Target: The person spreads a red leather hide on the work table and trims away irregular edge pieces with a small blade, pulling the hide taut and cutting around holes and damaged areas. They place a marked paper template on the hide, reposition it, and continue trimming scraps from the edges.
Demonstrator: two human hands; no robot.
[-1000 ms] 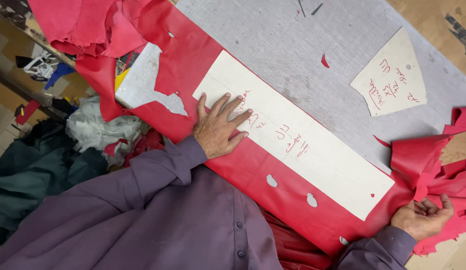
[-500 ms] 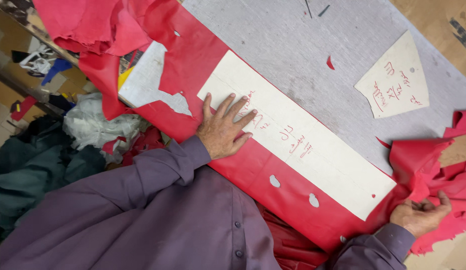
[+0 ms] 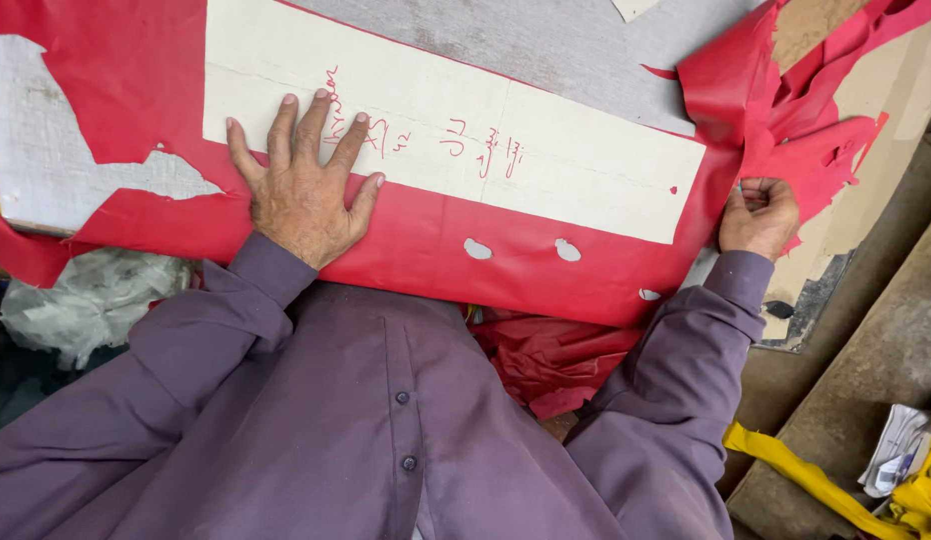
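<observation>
Left hand [image 3: 304,190] flat, fingers spread, on long cream paper pattern [image 3: 546,160] over red leather sheet [image 3: 416,245]; right hand [image 3: 758,215] clamped on sheet's crumpled end at grey table [image 3: 546,40] edge.

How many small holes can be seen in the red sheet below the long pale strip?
3: two oval holes side by side just under the strip in the red sheet, one smaller lower right near the edge. More may be hidden under the strip.

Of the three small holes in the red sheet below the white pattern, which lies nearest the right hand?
The smallest hole, lowest and farthest right, lies nearest the right hand; the other two sit side by side, nearer the middle.
</observation>
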